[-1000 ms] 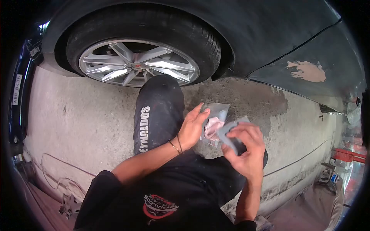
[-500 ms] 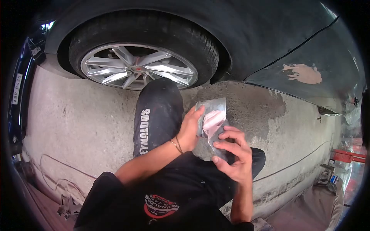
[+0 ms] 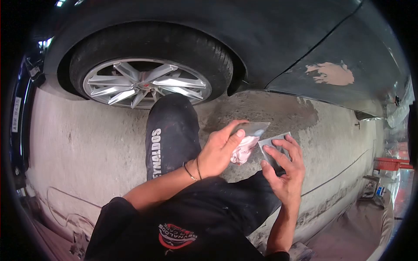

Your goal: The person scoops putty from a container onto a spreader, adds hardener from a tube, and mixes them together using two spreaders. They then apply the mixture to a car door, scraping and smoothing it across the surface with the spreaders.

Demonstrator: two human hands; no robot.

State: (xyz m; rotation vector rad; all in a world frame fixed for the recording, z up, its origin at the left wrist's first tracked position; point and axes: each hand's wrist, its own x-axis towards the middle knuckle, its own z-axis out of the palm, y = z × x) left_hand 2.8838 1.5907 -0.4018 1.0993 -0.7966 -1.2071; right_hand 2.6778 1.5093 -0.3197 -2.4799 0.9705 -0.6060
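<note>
My left hand (image 3: 220,148) is closed around a flat grey putty spreader (image 3: 257,127), thumb on top. A smooth lump of pink body filler (image 3: 244,150) clings to that spreader and hangs at its lower side. Pinched between the fingers and thumb of my right hand (image 3: 285,172) is a second flat grey putty spreader (image 3: 271,155). A small gap separates its edge from the filler. Both hands are above the floor, in front of my bent knees.
Ahead is a dark car with a silver-spoked wheel (image 3: 146,85). Its side panel carries a dried pinkish filler patch (image 3: 332,74). A wet stain (image 3: 278,108) marks the concrete floor. A thin cable (image 3: 337,174) lies at right, near a red metal object (image 3: 389,164).
My right hand and its spreader have moved right, away from the filler they were touching. My left hand has tilted its spreader, and the view has shifted slightly.
</note>
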